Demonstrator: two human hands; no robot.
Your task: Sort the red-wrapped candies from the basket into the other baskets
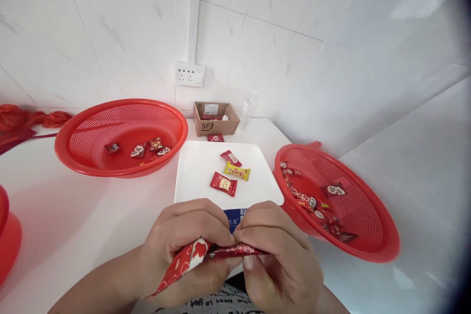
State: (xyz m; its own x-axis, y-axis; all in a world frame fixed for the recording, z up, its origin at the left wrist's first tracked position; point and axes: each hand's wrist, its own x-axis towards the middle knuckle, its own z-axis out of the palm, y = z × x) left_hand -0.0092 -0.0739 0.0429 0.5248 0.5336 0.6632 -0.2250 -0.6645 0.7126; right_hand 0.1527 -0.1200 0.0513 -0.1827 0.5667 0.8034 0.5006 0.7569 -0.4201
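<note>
A red printed packet (pixel 180 267) with white patches is pinched along its upper edge between my two hands, close in front of my body. My left hand (pixel 186 228) grips one side, its thumb below and fingers above. Opposite it, my right hand (pixel 281 248) pinches the same edge, fingertips almost meeting the left ones. What the packet contains is hidden. Just beyond my hands is a white tray (pixel 193 171), with a blue label (pixel 232 218) at its near side. On it lie a dark red wrapped candy (pixel 231 158), a yellow one (pixel 237 171) and a red one (pixel 223 184).
Red mesh baskets with wrapped candies stand left (pixel 121 172) and right (pixel 386 240). At the back are a cardboard box (pixel 221 128), a red packet (pixel 215 138) before it and clear plastic (pixel 248 110). Red netting (pixel 22 118) lies far left. A tiled wall (pixel 228 34) closes off the back.
</note>
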